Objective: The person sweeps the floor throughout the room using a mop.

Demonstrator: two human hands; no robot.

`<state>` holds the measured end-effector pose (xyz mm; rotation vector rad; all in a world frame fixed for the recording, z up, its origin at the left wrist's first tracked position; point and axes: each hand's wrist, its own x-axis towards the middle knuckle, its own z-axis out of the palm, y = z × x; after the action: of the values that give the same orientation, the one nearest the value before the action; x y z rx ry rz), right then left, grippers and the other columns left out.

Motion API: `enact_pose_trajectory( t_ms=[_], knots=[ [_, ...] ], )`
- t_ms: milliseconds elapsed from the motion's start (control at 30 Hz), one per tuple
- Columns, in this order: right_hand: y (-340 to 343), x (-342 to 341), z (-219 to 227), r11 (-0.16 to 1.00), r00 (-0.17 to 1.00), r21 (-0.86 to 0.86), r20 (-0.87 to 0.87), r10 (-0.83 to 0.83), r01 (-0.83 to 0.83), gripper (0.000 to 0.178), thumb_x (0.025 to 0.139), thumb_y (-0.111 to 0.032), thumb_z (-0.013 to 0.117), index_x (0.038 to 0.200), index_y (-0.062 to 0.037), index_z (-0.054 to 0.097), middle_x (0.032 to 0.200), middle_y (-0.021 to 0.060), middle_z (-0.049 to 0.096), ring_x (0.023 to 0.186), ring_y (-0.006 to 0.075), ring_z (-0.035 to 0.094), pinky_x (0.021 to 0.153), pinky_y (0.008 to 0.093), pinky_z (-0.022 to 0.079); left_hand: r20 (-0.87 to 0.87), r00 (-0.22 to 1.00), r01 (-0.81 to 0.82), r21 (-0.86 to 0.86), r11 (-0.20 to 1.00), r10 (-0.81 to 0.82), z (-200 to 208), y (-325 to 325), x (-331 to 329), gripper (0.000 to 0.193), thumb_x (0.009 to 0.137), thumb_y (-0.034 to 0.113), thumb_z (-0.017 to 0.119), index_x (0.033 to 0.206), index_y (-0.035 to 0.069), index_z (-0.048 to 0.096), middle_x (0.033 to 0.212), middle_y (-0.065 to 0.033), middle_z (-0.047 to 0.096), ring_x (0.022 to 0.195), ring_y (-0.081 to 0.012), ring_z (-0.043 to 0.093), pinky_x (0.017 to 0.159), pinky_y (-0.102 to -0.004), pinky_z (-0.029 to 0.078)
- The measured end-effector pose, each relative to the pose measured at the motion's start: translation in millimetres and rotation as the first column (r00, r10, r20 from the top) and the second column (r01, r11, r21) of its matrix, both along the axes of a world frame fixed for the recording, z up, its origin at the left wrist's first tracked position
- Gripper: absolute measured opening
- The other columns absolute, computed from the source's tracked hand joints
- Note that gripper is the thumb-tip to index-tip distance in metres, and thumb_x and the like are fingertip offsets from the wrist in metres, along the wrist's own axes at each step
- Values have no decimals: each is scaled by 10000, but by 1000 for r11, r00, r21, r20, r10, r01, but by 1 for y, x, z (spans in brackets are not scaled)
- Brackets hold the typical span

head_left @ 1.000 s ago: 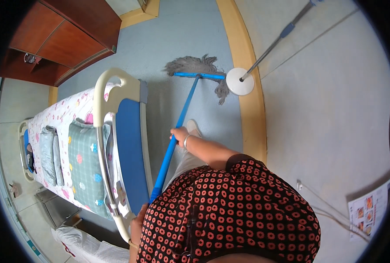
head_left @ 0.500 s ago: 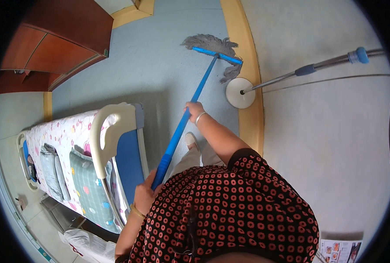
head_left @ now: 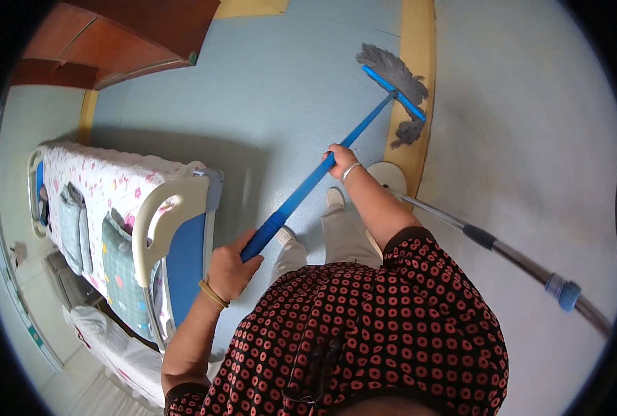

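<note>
A blue-handled mop (head_left: 305, 188) slants across the view, from near my body up to the far right. My left hand (head_left: 233, 267) is wrapped round the top end of its handle. Farther down the handle, my right hand (head_left: 339, 162) grips it. The blue bar of the mop carries a grey stringy mop head (head_left: 394, 72), which lies on the blue floor (head_left: 308, 76) and over the yellow border at the foot of the right wall. Beside my right forearm stands a second pole with a round white base (head_left: 389, 176), partly hidden by that arm.
A bed (head_left: 177, 236) with a cream and blue end board, flowered sheet and green pillow stands on the left. Beyond it is a reddish-brown cabinet (head_left: 135, 35). The steel pole (head_left: 509, 256) of the white-based thing leans along the pale right wall (head_left: 516, 125).
The mop head has swung right onto the yellow border, with both hands still on the handle. My view has shifted, and the white-based pole now sits nearer my right arm.
</note>
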<state>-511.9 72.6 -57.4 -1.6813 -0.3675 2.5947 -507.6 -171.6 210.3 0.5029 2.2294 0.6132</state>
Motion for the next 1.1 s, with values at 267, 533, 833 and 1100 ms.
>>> enact_pose_trajectory(
  t_ms=[267, 533, 833, 1100],
  knots=[
    [-11, -9, -27, 994, 979, -12, 172, 107, -107, 50, 722, -59, 419, 694, -56, 378, 540, 69, 370, 448, 165, 378, 428, 308, 346, -33, 999, -33, -54, 998, 31, 14, -20, 28, 429, 655, 104, 569, 1057, 6, 455, 749, -215, 539, 678, -305, 552, 616, -301, 425],
    [-153, -9, 30, 946, 953, -115, -57, 298, -303, 56, 687, -83, 424, 654, -79, 379, 512, 69, 386, 430, 186, 399, 419, 326, 352, -114, 966, -243, -76, 967, 233, 70, -121, 82, 443, 616, 91, 590, 1030, -9, 468, 710, -203, 547, 625, -305, 553, 568, -312, 427],
    [-315, 65, 61, 722, 762, -364, 47, 646, -589, 92, 727, -65, 438, 816, -67, 417, 686, 75, 441, 578, 204, 499, 517, 371, 447, -116, 822, -568, -237, 788, 557, 124, -255, 163, 417, 553, 64, 629, 949, -29, 533, 627, -147, 557, 553, -166, 554, 549, -242, 424],
    [-290, 49, 22, 686, 739, -384, 16, 674, -618, 92, 735, -83, 445, 817, -61, 407, 704, 72, 429, 605, 219, 499, 543, 383, 454, -205, 935, -339, -278, 899, 290, 89, -238, 137, 433, 544, 89, 651, 955, 19, 534, 640, -165, 559, 569, -277, 561, 528, -303, 437]
  ],
)
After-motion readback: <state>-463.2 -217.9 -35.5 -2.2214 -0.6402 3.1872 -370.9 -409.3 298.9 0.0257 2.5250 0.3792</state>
